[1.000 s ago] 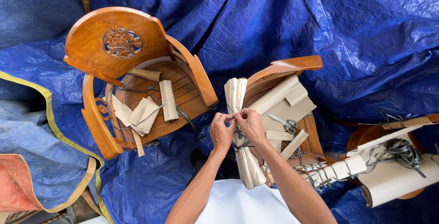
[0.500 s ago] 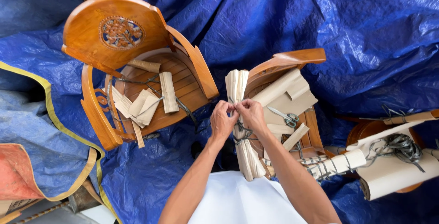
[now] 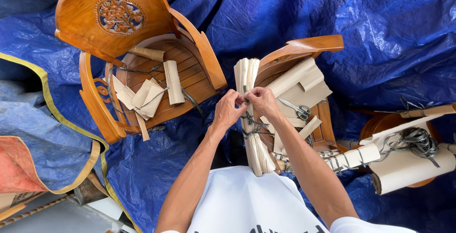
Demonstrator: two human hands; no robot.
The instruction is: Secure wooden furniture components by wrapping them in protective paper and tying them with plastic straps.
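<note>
both hands meet at the cardboard-wrapped armrest (image 3: 251, 119) of the nearer wooden chair (image 3: 304, 47) — the left hand (image 3: 228, 111) and right hand (image 3: 261, 101) have their fingers pinched shut on what looks like grey string (image 3: 254, 126) bound round the wrapping, though the knot itself is too small to make out. just beyond the right hand, green-handled scissors (image 3: 299, 110) lie on folded cardboard sheets (image 3: 299, 88) piled on that chair's seat. farther left, a second wooden chair with a carved back (image 3: 118, 16) holds loose cardboard strips (image 3: 173, 82) — all of it on a blue tarpaulin (image 3: 380, 24).
</note>
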